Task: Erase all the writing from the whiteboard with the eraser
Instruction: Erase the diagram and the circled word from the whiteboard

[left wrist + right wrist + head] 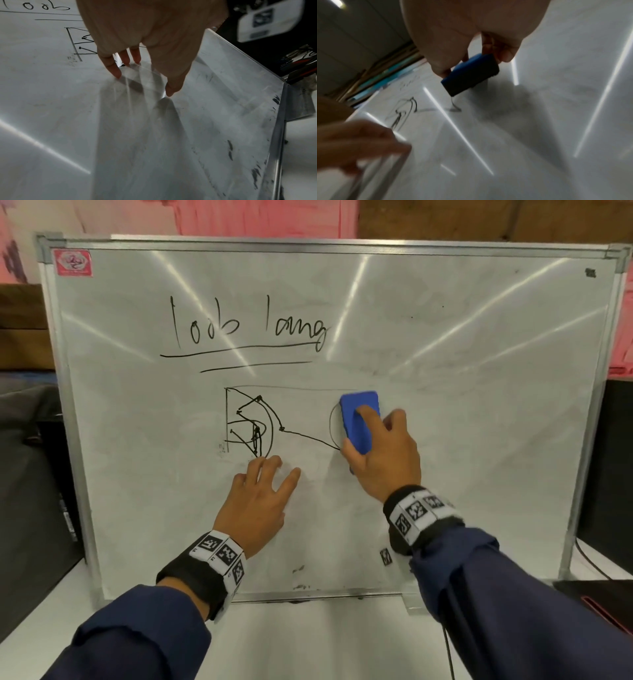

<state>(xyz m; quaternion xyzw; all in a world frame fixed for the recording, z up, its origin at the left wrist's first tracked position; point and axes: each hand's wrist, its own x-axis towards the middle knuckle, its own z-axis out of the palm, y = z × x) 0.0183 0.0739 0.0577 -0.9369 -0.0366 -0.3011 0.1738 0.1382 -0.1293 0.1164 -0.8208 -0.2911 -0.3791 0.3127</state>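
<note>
Head view: blue eraser [359, 421] flat against whiteboard [479, 440], centre-right, covering right part of drawn circle [331, 422]; long axis near vertical, top leaning slightly left. Right hand [383, 450] grips eraser, thumb on left edge, fingers over its back, likely to press felt face onto ink. Left hand [258, 501] open, spread fingertips on board below diagram [248, 422], probably steadying propped board. Underlined writing [246, 326] above, far left of eraser, unerased

Pink wall [239, 217] behind, white table [308, 638] w/ black boxes.
</note>
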